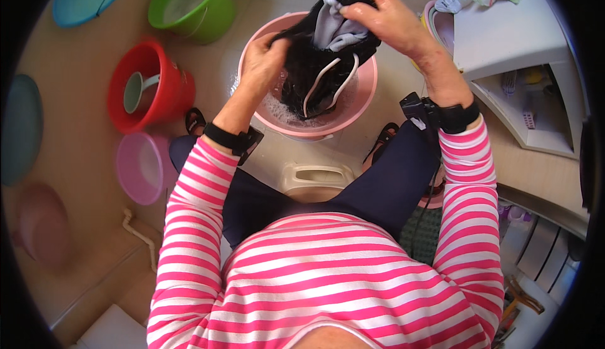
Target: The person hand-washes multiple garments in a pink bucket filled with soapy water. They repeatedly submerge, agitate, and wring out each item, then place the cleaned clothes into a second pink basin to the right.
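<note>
A wet black garment (307, 72) with a white drawstring (321, 77) hangs between my hands over a pink plastic basin (366, 91). My left hand (264, 61) grips its edge at the basin's left side. Higher up and to the right, my right hand (385, 16) pinches the garment where its grey inner cloth (338, 27) is turned outward. The garment's lower part reaches down into sudsy water (283, 108) in the basin; how deep it goes is hidden.
Left of the basin stand a green bucket (227, 13), a red bucket (184, 87) holding a dipper (133, 91), and a pink-purple bucket (142, 169). A beige plastic stool (316, 172) is between my legs. A white cabinet (505, 32) with open shelves stands at right.
</note>
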A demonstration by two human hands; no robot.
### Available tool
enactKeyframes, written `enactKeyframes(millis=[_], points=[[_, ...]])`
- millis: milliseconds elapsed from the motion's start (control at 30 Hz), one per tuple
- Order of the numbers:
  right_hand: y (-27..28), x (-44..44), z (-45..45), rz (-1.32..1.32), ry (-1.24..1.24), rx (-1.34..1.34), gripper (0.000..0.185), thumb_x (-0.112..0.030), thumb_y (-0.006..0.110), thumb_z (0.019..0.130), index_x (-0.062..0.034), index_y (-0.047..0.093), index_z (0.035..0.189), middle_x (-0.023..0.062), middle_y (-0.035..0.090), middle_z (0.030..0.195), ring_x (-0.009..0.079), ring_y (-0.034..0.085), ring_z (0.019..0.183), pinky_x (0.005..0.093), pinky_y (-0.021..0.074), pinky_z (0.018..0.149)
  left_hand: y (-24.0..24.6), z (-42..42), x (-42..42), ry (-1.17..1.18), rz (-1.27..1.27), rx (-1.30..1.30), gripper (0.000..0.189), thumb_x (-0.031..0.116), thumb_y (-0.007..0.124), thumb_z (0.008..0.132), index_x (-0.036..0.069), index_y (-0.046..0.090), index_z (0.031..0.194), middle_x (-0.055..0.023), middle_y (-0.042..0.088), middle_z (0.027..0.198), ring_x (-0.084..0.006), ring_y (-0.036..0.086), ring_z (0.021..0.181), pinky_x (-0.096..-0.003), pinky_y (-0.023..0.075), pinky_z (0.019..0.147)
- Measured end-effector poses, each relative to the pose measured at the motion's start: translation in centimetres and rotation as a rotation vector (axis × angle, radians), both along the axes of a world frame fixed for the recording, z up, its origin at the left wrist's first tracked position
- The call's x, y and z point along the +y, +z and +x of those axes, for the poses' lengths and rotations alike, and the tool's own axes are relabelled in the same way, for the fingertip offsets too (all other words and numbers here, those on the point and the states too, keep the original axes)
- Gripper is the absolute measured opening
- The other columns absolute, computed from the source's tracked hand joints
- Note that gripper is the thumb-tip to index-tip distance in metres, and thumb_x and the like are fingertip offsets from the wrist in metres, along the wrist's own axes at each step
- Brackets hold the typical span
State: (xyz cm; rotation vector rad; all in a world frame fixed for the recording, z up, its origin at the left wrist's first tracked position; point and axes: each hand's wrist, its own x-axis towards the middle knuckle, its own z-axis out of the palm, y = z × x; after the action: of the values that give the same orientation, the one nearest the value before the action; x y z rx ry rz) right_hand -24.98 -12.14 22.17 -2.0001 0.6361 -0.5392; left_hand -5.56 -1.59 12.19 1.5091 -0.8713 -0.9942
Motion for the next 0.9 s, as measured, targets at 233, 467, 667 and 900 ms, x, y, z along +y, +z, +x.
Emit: enactKeyframes(millis=[233,467,667,900], points=[[-15.2,0.0,-0.7,-0.189,-0.308,0.538,0.036,-0.011,0.046,0.075,-0.0138,0.058,0.109,0.0179,0.06,0.098,0.0342,0.056,0.095,0.04,0.0437,0.084,-7.1,3.7,0.9,-0.115,0.254,-0.638,0.033,0.01,0.044,0.071,0.003,0.061,0.098,-0.0261,0.059,0.089,-0.036,0.058,0.089,-0.0386,0.0448,0.079],[-13.3,0.0,0.7,0.278,-0.302,0.377,0.045,-0.002,0.04,0.072,-0.0089,0.053,0.114,0.0132,0.06,0.095,0.0198,0.06,0.067,0.0328,0.0511,0.053,-4.2,3.8,1.2,-0.053,0.185,-0.371,0.032,0.002,0.041,0.072,0.0,0.064,0.094,-0.0151,0.061,0.072,-0.0224,0.059,0.054,-0.0325,0.0507,0.052],[4.8,-0.6,0.8,-0.014,-0.051,-0.186,0.038,-0.008,0.051,0.077,0.0041,0.048,0.113,0.0118,0.061,0.087,0.0164,0.058,0.078,0.0273,0.0472,0.069,10.7,3.2,1.6,-0.075,-0.261,0.092,0.029,0.003,0.043,0.078,-0.006,0.057,0.101,-0.014,0.06,0.087,-0.021,0.061,0.072,-0.0291,0.052,0.068],[-1.4,3.4,5.4,-0.728,-0.198,-0.095,0.041,-0.009,0.057,0.07,-0.0051,0.053,0.11,0.0133,0.059,0.098,0.0278,0.058,0.085,0.0342,0.0473,0.075,10.9,-1.0,1.3,-0.244,-0.277,0.355,0.035,0.018,0.053,0.083,-0.006,0.054,0.109,-0.0119,0.061,0.092,-0.0169,0.06,0.082,-0.0268,0.0481,0.076]])
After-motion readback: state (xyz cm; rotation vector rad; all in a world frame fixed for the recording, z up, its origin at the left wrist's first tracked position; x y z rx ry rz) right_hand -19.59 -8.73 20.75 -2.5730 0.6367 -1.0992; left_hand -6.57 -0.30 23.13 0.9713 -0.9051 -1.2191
